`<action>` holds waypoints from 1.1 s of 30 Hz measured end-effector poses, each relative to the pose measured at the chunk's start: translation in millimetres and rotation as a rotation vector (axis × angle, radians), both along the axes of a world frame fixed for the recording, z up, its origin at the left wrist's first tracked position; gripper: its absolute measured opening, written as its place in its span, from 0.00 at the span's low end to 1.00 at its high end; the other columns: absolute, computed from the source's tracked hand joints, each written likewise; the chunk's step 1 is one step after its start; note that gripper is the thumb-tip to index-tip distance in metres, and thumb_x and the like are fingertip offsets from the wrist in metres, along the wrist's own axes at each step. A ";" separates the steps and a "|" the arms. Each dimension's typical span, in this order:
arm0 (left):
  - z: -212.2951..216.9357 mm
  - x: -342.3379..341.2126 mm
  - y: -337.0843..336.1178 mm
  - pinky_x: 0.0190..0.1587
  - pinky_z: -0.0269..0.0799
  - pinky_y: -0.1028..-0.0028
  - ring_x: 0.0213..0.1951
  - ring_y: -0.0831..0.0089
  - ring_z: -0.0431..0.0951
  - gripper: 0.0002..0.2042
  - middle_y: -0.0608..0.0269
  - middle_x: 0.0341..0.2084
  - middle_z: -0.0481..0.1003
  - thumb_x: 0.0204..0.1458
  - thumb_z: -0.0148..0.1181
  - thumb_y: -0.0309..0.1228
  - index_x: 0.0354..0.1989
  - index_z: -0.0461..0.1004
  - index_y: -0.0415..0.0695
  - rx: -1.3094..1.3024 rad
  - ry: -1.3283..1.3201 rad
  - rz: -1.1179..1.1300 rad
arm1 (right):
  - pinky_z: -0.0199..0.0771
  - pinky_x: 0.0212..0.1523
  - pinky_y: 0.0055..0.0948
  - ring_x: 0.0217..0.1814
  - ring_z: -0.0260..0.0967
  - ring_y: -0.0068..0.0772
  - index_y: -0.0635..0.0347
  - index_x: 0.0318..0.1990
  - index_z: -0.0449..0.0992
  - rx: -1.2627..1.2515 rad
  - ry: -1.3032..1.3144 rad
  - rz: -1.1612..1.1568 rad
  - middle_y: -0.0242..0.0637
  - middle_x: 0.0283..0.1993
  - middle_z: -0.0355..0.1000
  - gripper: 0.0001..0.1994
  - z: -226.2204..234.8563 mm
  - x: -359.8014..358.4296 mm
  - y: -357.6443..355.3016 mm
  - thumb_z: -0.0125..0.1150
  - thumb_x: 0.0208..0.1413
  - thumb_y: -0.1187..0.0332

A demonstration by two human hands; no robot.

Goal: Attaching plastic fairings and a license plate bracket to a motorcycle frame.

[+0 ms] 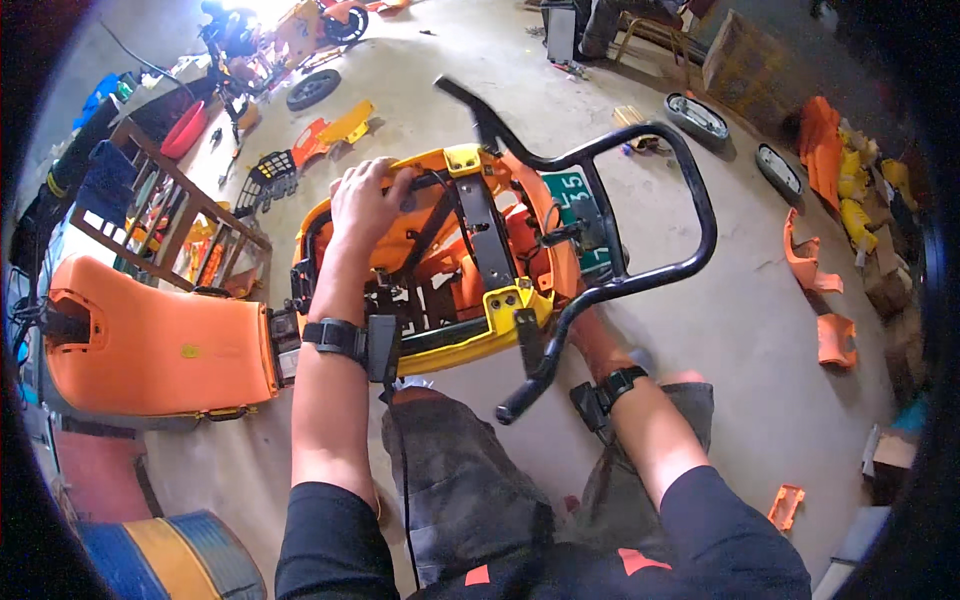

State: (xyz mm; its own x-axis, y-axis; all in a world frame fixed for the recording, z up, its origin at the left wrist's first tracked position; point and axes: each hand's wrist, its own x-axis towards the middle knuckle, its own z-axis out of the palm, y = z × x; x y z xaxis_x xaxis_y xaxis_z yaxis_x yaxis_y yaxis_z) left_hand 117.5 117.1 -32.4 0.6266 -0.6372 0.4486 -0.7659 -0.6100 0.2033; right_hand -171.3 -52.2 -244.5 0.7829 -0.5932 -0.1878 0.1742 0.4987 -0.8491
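Observation:
An orange and yellow scooter tail section (445,358) stands in front of me, its inside compartment open to view. My left hand (365,203) is closed over its far left rim, fingers curled across the edge and thumb inward. A black tubular rear rack (690,210) reaches out to the right from the tail, next to a metal crosspiece (488,225). My right forearm (640,410) runs up under the rack's near side; the right hand is hidden behind the tail and rack. Below the rack shows a green plate (568,195). The orange seat (165,335) is tipped out to the left.
A wooden rack (185,215) leans at the left, near a red basin (183,130). Loose orange panels (805,255) lie on the floor at right, with oval parts (697,118) farther off. Another scooter (300,35) and a loose tyre (313,90) are at the back.

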 end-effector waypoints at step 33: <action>69.7 -114.2 4.4 0.56 0.64 0.62 0.54 0.52 0.69 0.24 0.44 0.51 0.69 0.52 0.58 0.37 0.55 0.66 0.36 0.154 0.512 -0.293 | 0.65 0.59 0.38 0.59 0.62 0.36 0.54 0.60 0.62 0.096 -0.027 0.082 0.34 0.62 0.62 0.18 56.6 12.0 15.4 0.42 0.65 0.62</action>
